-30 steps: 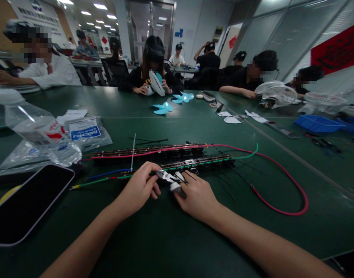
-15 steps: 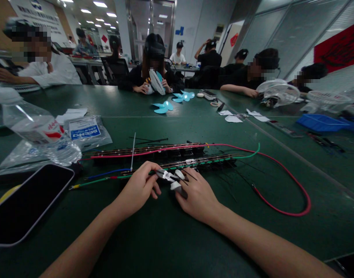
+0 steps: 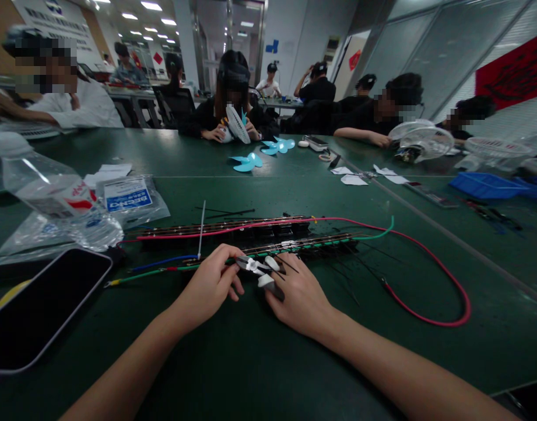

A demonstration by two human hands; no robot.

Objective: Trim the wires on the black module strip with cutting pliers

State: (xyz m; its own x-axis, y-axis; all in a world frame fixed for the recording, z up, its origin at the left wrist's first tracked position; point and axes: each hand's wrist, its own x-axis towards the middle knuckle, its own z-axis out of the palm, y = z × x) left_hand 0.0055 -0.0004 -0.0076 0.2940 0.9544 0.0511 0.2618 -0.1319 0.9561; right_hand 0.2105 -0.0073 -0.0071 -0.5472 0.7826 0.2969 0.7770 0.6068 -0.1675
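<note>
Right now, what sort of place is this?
Likely an assembly workshop or training room: light-blue fan blades lie on the large green table, pliers are in the wearer's right hand, and several other people are around.

On the green desk (image 3: 233,362) the right hand (image 3: 297,289) holds pliers (image 3: 253,266), their tips at the left hand (image 3: 216,275), beside two dark strips (image 3: 277,230) bearing a red wire (image 3: 467,307) and a green wire (image 3: 141,276), with a phone (image 3: 44,304) toward the near edge and blue fan blades (image 3: 246,163) toward the far edge
</note>
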